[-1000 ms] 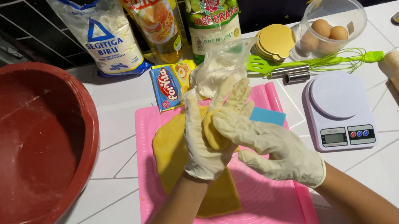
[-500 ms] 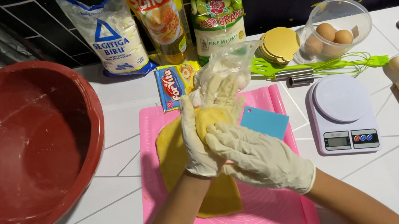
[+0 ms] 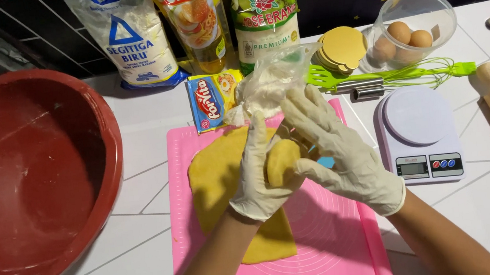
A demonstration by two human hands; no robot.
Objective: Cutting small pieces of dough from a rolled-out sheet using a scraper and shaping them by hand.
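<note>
**Dough ball between gloved palms, above the rolled sheet**

We see the left hand (image 3: 259, 172) cupped around a small yellow dough ball (image 3: 281, 161), and the right hand (image 3: 332, 146) lying flat against it, fingers spread rather than clenched. The ball sits over the pink silicone mat (image 3: 332, 250), just at 3 o'clock of the rolled dough sheet (image 3: 219, 177).

As we judge it, the risks are these: uneven palm pressure could flatten or crack the ball; soft dough may stick to the gloves and tear; a slip would drop it onto the sheet, where it could fuse. The kitchen scale (image 3: 420, 133), at 3 o'clock, and the plastic bag (image 3: 266, 83), at 12, are near enough to be knocked.
</note>
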